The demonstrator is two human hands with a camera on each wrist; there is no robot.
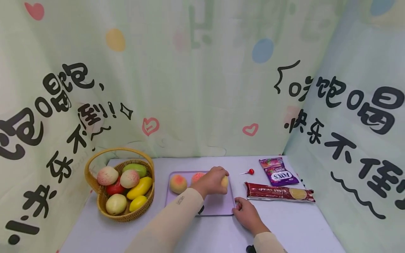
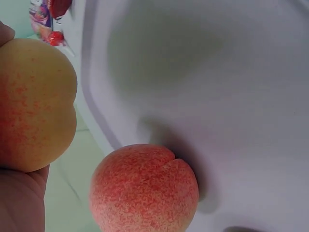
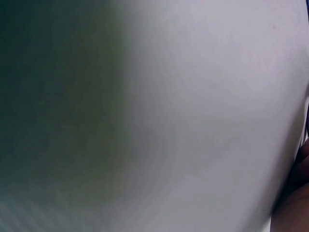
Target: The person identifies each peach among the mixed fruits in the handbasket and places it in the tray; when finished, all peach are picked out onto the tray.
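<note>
In the head view my left hand [image 1: 210, 181] grips a yellow-orange peach [image 2: 36, 106] above the right part of a lilac tray [image 1: 218, 205]. Below it, a pinkish-red peach [image 2: 145, 191] rests on the tray, partly hidden behind that hand in the head view. Another peach [image 1: 178, 184], orange with a red blush, sits at the tray's left. My right hand [image 1: 250, 214] pinches the tray's rim near its front right corner with curled fingers. The right wrist view is mostly a blurred pale surface, with fingers [image 3: 299, 193] at its right edge.
A wicker basket [image 1: 151, 191] with several fruits and a tall handle stands left of the tray. To the right lie a red lollipop [image 1: 251, 171], a purple candy bag [image 1: 278, 172] and a long dark-red packet [image 1: 278, 192]. Printed curtains [image 1: 202, 88] enclose the table.
</note>
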